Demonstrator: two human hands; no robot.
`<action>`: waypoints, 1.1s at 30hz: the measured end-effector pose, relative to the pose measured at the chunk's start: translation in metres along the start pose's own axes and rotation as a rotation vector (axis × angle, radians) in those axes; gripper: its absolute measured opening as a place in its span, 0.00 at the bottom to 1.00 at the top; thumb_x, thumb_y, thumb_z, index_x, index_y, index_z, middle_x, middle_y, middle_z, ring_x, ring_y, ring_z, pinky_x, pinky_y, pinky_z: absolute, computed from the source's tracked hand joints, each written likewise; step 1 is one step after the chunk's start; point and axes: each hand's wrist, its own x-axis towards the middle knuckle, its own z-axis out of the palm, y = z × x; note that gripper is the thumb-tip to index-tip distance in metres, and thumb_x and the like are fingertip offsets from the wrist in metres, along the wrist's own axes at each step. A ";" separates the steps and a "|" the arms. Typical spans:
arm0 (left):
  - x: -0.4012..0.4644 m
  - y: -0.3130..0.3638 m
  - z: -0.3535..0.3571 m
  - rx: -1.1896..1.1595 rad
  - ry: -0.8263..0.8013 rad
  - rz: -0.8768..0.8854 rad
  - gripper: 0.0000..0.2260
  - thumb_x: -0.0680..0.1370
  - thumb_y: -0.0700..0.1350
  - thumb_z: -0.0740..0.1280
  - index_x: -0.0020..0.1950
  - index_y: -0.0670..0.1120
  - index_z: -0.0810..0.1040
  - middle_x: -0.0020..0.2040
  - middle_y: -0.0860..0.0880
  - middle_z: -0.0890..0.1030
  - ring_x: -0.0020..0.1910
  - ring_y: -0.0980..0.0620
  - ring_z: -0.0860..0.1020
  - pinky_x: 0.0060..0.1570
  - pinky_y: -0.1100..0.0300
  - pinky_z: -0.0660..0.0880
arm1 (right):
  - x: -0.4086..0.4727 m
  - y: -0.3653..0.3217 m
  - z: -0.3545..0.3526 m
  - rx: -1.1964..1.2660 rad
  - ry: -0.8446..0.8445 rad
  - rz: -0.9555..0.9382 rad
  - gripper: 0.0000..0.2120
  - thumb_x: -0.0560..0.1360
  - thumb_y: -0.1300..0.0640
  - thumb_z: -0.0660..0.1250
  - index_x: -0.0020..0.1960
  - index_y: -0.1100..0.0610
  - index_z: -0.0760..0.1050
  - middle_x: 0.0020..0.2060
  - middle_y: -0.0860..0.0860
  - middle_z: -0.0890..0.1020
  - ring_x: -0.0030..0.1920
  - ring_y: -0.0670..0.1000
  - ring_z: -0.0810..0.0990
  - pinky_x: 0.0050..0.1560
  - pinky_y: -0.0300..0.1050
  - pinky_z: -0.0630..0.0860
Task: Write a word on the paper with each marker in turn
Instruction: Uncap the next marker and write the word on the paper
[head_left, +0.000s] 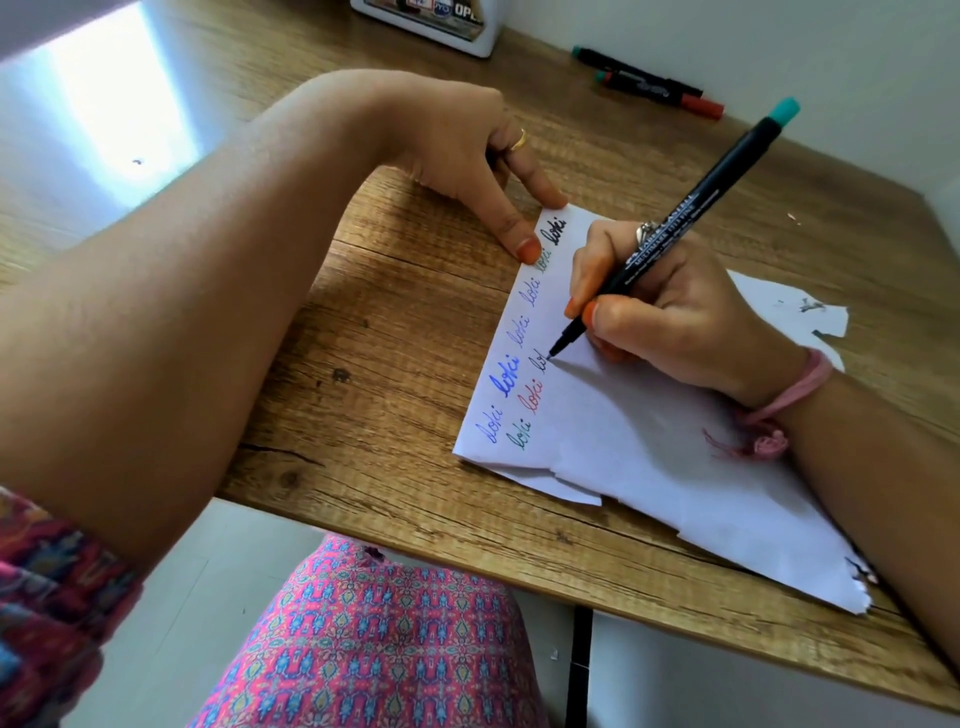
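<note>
A white sheet of paper (639, 441) with torn edges lies on the wooden desk. Several handwritten words "loki" in blue, red, green and black run along its left side. My right hand (675, 312) grips a black marker with a teal end (675, 223); its tip touches the paper at a half-written word in the second row. My left hand (478, 156) rests on the desk, thumb and a finger pressing the paper's top left corner. Two other markers (652, 83), black with teal and red ends, lie at the back of the desk.
The wooden desk (405, 322) ends at a front edge just above my lap in patterned pink fabric (374, 639). A white box (431, 23) stands at the back edge. A white wall runs behind the desk on the right.
</note>
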 end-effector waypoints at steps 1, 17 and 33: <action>0.000 0.000 0.000 0.002 -0.002 -0.002 0.30 0.56 0.65 0.72 0.58 0.66 0.77 0.23 0.63 0.73 0.31 0.60 0.71 0.38 0.63 0.65 | 0.000 0.000 0.000 -0.007 0.009 0.001 0.02 0.66 0.59 0.63 0.38 0.55 0.74 0.26 0.47 0.75 0.24 0.43 0.70 0.26 0.36 0.67; -0.001 0.001 -0.001 0.012 0.009 0.007 0.30 0.55 0.65 0.71 0.57 0.66 0.77 0.26 0.60 0.72 0.30 0.60 0.70 0.37 0.63 0.65 | 0.001 0.000 0.000 -0.019 0.033 -0.017 0.02 0.65 0.59 0.63 0.37 0.54 0.73 0.26 0.45 0.74 0.25 0.43 0.71 0.27 0.36 0.67; 0.001 0.001 -0.001 0.025 -0.014 0.003 0.32 0.54 0.65 0.71 0.58 0.65 0.77 0.22 0.64 0.72 0.24 0.66 0.69 0.38 0.61 0.65 | 0.000 0.000 0.002 -0.042 0.052 0.002 0.02 0.66 0.58 0.63 0.38 0.55 0.73 0.24 0.46 0.75 0.23 0.42 0.71 0.27 0.34 0.68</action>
